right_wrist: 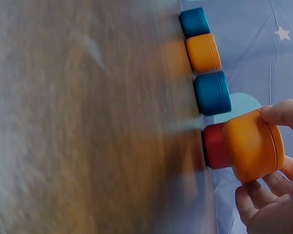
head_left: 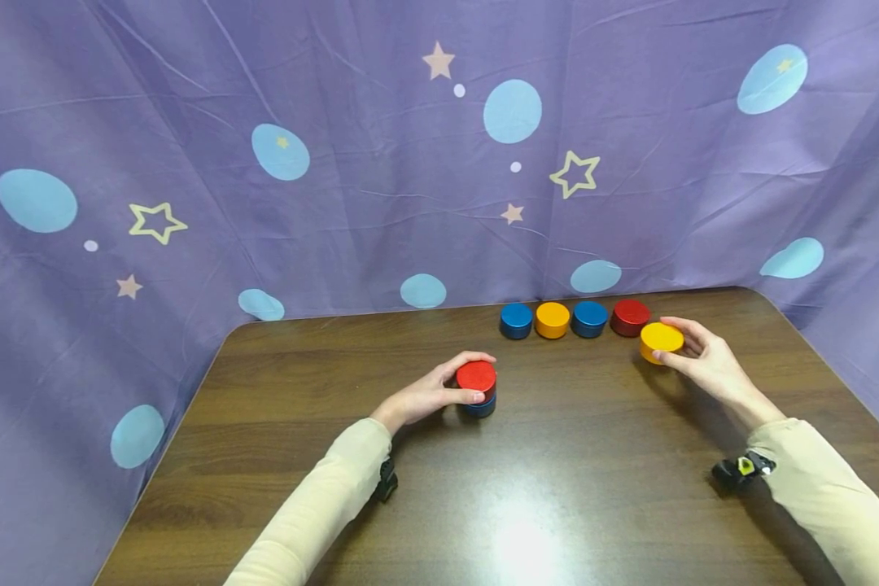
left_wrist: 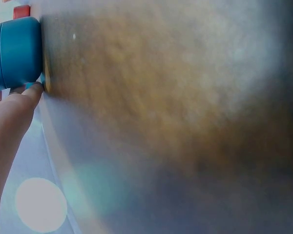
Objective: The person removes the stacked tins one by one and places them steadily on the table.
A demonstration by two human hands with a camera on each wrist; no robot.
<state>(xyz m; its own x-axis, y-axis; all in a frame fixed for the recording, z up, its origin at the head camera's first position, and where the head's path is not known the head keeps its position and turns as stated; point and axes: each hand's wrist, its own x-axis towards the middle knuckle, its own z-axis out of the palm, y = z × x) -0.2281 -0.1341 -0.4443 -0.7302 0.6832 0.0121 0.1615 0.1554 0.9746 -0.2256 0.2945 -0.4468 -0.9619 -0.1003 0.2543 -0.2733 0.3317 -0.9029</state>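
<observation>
My left hand (head_left: 432,393) grips a red round lidded tin (head_left: 476,376) between thumb and fingers. Directly beneath it is a blue tin (head_left: 481,407), which fills the upper left corner of the left wrist view; whether its base touches the table cannot be told. Over at the right, my right hand (head_left: 710,364) pinches a yellow tin (head_left: 662,342), thumb on the near side and fingers behind. In the right wrist view this yellow tin (right_wrist: 254,146) is held off the tabletop, partly covering a red tin (right_wrist: 217,146).
Along the back edge of the brown wooden table (head_left: 322,505) stand a blue tin (head_left: 516,321), a yellow tin (head_left: 553,320), another blue tin (head_left: 589,319) and a red tin (head_left: 631,317) in a row. A purple patterned curtain (head_left: 381,163) hangs right behind them.
</observation>
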